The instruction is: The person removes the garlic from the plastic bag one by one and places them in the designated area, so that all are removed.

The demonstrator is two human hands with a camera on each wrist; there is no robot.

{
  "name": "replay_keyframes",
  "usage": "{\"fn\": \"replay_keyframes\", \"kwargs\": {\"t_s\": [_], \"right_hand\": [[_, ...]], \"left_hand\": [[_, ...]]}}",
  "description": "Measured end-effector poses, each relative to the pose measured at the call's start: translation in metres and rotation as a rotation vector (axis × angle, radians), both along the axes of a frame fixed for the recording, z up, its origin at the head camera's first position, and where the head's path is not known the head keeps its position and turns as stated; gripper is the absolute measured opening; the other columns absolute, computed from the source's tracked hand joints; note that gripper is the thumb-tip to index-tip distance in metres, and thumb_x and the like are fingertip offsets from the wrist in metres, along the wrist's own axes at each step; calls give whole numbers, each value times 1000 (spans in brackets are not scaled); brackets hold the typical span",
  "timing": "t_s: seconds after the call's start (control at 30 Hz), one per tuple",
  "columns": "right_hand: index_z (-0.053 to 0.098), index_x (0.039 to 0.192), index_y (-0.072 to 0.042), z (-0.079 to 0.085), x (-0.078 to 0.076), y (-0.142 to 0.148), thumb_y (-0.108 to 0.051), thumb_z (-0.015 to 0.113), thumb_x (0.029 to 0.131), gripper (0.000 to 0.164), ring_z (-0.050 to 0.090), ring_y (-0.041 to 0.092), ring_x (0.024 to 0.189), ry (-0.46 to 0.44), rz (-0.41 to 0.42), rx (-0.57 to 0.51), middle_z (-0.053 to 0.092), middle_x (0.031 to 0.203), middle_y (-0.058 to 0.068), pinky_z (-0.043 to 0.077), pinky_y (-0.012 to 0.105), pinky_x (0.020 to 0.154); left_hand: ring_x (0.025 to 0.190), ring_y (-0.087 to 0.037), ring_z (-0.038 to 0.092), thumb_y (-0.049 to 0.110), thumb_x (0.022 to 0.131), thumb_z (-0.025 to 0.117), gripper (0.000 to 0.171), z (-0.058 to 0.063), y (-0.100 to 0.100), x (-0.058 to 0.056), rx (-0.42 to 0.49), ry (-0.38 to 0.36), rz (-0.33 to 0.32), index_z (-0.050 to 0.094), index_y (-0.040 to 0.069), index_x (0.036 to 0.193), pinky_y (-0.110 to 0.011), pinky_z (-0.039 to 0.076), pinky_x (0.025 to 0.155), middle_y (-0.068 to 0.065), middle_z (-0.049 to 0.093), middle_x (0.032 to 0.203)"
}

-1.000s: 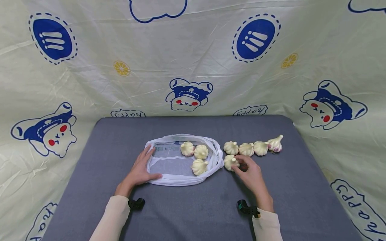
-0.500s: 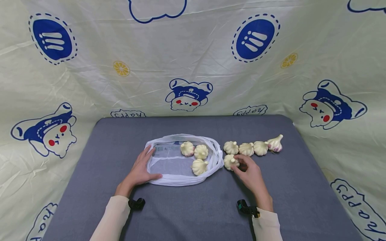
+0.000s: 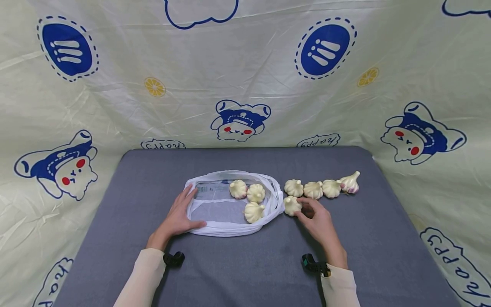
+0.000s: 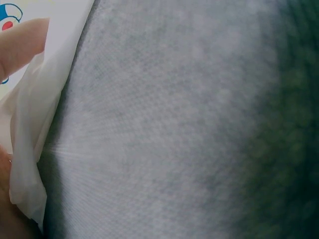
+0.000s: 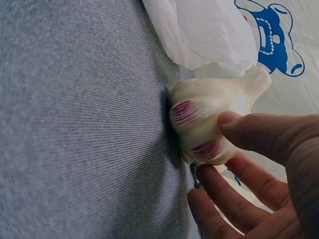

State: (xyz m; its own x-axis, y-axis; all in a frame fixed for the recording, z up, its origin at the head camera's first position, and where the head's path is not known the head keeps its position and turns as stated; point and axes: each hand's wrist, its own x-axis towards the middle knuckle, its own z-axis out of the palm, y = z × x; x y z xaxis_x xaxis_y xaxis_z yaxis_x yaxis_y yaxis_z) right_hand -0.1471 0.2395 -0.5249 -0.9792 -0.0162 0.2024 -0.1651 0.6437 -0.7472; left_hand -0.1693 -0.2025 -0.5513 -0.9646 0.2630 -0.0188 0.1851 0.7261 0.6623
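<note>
A white plastic bag [image 3: 230, 230] lies on the grey cloth with its mouth spread wide and its edge rolled down. My left hand [image 3: 178, 217] rests on the bag's left rim, thumb and fingers spread apart. Inside, at the right side, sit three garlic bulbs: one at the back [image 3: 238, 189], another beside it [image 3: 255, 193], and one in front [image 3: 253, 212]. My right hand [image 3: 317, 219] pinches another garlic bulb [image 3: 292, 206] just outside the right rim. In the right wrist view, the thumb lies on that purple-streaked bulb [image 5: 199, 119], with fingertips at its other side.
Behind my right hand, a row of garlic bulbs [image 3: 313, 190] runs rightward from the bag, ending with a long-stemmed bulb [image 3: 350, 183]. Grey cloth [image 3: 245, 273] covers the table. A printed curtain [image 3: 245, 55] hangs behind and at both sides.
The garlic bulb at my right hand has shifted slightly left, closer to the bag, and its stem has turned. My left hand and the bag look unmoved.
</note>
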Motion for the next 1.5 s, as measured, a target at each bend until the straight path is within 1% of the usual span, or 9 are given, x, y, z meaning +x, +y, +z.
{"fn": "replay_keyframes", "kwargs": {"t_s": [0.27, 0.53, 0.73, 0.87, 1.03, 1.2, 1.27, 1.37, 1.5], "right_hand": [[68, 123, 0, 2, 0, 4, 1, 78, 88, 37, 71, 40, 104, 11, -27, 12, 68, 125, 21, 59, 51, 84], [65, 129, -2, 6, 2, 7, -5, 78, 90, 41, 70, 39, 108, -29, -16, 38, 66, 127, 21, 59, 51, 86], [54, 143, -3, 20, 3, 6, -12, 77, 92, 57, 59, 47, 127, -63, 26, 40, 56, 144, 24, 54, 60, 95], [49, 149, -5, 36, 2, 1, -19, 79, 91, 67, 54, 47, 133, -67, 60, 20, 52, 150, 23, 50, 62, 101], [45, 154, -7, 59, -4, -9, -28, 79, 92, 73, 48, 44, 140, -83, 132, -13, 48, 155, 19, 44, 62, 109], [41, 156, -13, 81, -17, -22, -30, 80, 92, 78, 44, 42, 144, -134, 253, -57, 44, 159, 17, 40, 62, 112], [39, 157, -16, 87, -23, -28, -31, 80, 91, 79, 44, 43, 144, -159, 305, -62, 43, 159, 17, 40, 63, 113], [38, 158, -19, 92, -33, -38, -32, 79, 92, 80, 44, 42, 144, -188, 370, -31, 43, 159, 16, 40, 63, 113], [38, 158, -18, 95, -46, -51, -31, 79, 92, 79, 46, 40, 143, -210, 434, 33, 43, 160, 12, 41, 61, 113]], "left_hand": [[156, -45, 15, 45, 74, 87, 113, 1, 0, 0, 0, 8, -3, 27, 8, 163, -71, 19, 120, -13, 12, 173], [155, -46, 17, 45, 74, 87, 113, 2, 0, 1, 5, 19, -5, 28, 7, 163, -71, 21, 119, -14, 14, 173], [156, -45, 16, 45, 75, 87, 112, 2, 0, 1, 0, 12, -3, 28, 8, 163, -71, 21, 119, -13, 13, 173], [156, -45, 15, 45, 75, 87, 113, 3, 1, 1, 6, 7, -6, 28, 7, 163, -71, 20, 119, -14, 12, 173], [156, -45, 15, 44, 75, 87, 113, 3, 0, 1, 9, 8, -5, 27, 8, 163, -71, 20, 119, -14, 13, 173], [156, -46, 16, 44, 74, 87, 113, 2, -1, 1, 12, 12, -6, 28, 7, 163, -71, 20, 119, -14, 13, 173], [156, -46, 16, 44, 74, 87, 113, 2, -1, 1, 15, 12, -6, 28, 7, 163, -71, 20, 119, -14, 13, 173], [156, -46, 16, 45, 74, 87, 113, 2, -1, 1, 13, 9, -5, 28, 7, 163, -71, 20, 119, -14, 13, 173], [156, -45, 16, 45, 74, 87, 113, 2, -1, 1, 7, 6, -7, 28, 8, 163, -71, 20, 119, -14, 13, 173]]}}
